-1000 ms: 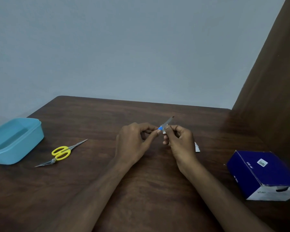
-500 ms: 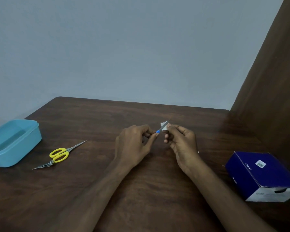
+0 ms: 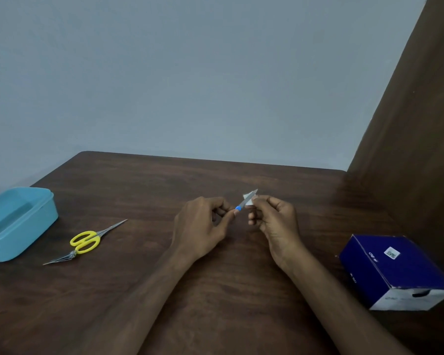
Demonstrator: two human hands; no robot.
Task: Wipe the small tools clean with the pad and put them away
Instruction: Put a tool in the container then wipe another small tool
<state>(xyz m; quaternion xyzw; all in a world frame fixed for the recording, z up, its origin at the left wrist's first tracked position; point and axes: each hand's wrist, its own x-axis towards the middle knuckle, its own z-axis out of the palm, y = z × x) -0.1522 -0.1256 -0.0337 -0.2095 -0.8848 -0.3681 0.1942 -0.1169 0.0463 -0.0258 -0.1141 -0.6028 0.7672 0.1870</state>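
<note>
1. White pad (image 3: 248, 201) pinched in the right hand (image 3: 274, 221), wrapping the blade's (image 3: 245, 202) tip.
2. Left hand (image 3: 200, 226) grips its blue handle, steadying it above mid-counter (image 3: 215, 290).
3. Scissors (image 3: 85, 242) and tweezers (image 3: 59, 259) wait left, beside the blue tub (image 3: 36, 224).

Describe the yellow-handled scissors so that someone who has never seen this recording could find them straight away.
Start at the light blue plastic container at the left edge of the dark wooden table. Just to its right lie the scissors, flat on the wood, well left of both hands. Their bright yellow finger loops set them apart from the thin metal tweezers touching their near end.
</note>
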